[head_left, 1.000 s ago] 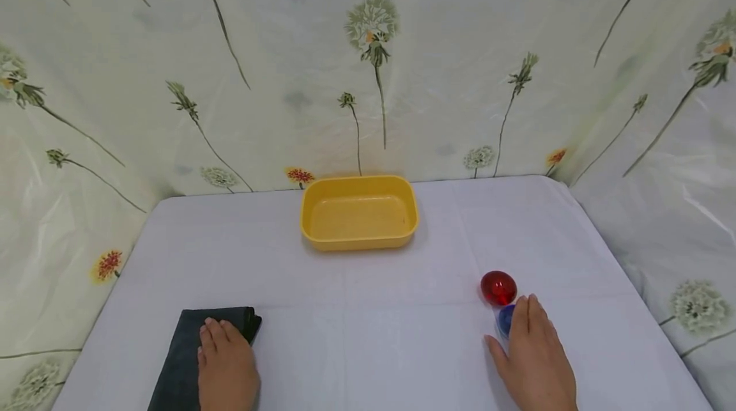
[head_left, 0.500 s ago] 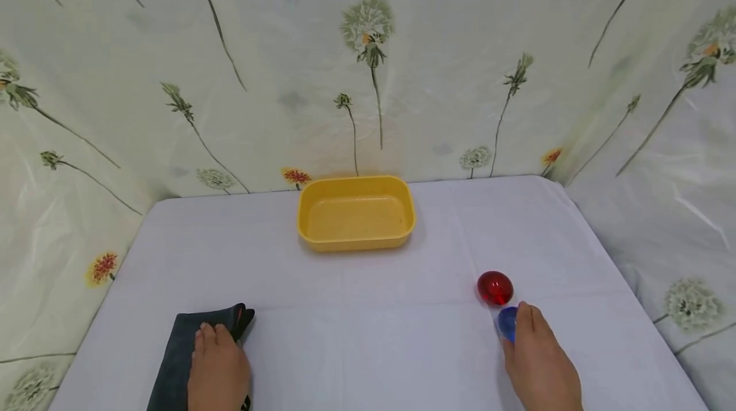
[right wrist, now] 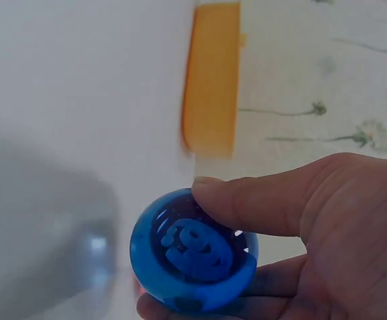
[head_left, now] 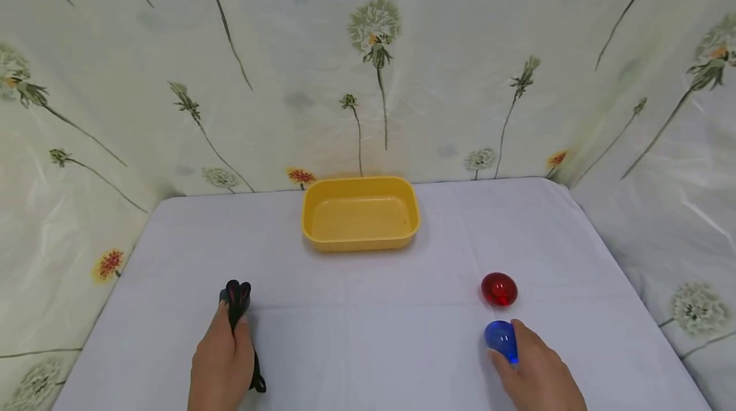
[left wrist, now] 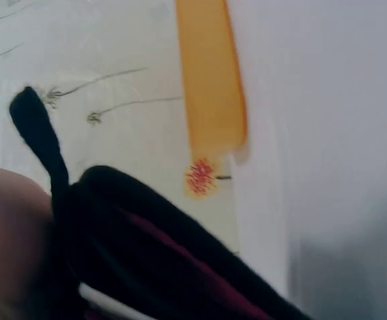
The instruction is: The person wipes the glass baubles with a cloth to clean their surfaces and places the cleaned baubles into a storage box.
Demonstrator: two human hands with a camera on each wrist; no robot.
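My left hand (head_left: 220, 363) grips a dark folded cloth (head_left: 236, 299) between thumb and fingers at the table's left front. The cloth stands on edge, its folded layers showing above the fingers. In the left wrist view, a loop of the cloth (left wrist: 37, 127) sticks up and a reddish strip shows between dark folds. At right, my right hand (head_left: 543, 372) pinches a clear blue ball (head_left: 501, 339); the right wrist view shows the thumb on top, fingers beneath, and a raised light-blue shape inside the ball (right wrist: 197, 250). A clear red ball (head_left: 499, 289) lies just beyond it.
A yellow rectangular tray (head_left: 361, 246) stands at the middle of the table's back edge. White cloth (head_left: 368, 309) covers the table. Dandelion-print sheeting (head_left: 287, 78) hangs behind it and along both sides.
The left hand, earlier lying flat on the cloth, has gathered it up and turned it on edge. The right hand has closed around the blue ball and drawn it away from the red one.
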